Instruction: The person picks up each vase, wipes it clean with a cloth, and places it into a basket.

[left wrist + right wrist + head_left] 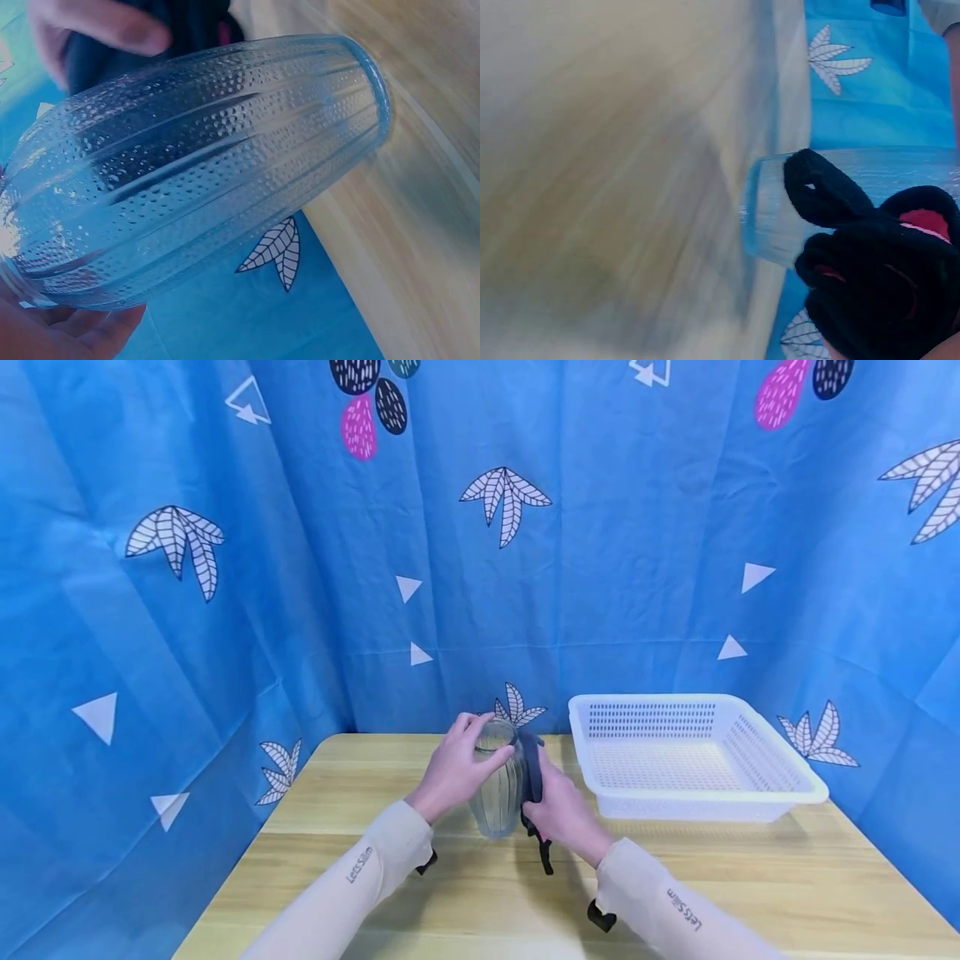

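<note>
A clear ribbed glass vase (495, 797) is upright at the middle of the table; the left wrist view shows its dimpled wall (202, 165). My left hand (457, 768) grips it round the rim, thumb on the near side and fingers on the far side. At the vase's right side, my right hand (562, 806) holds a black fuzzy cloth item (531, 768) against or very near the glass. Folds, a loop and pink patches show on this cloth (870, 277) in the right wrist view. Whether the vase's base touches the table cannot be told.
A white perforated plastic basket (697, 806) stands on the wooden table (360, 781), right of my right hand. Blue patterned curtain (487, 593) hangs behind the table and along both sides. Black straps (602, 917) sit under the sleeves at my wrists.
</note>
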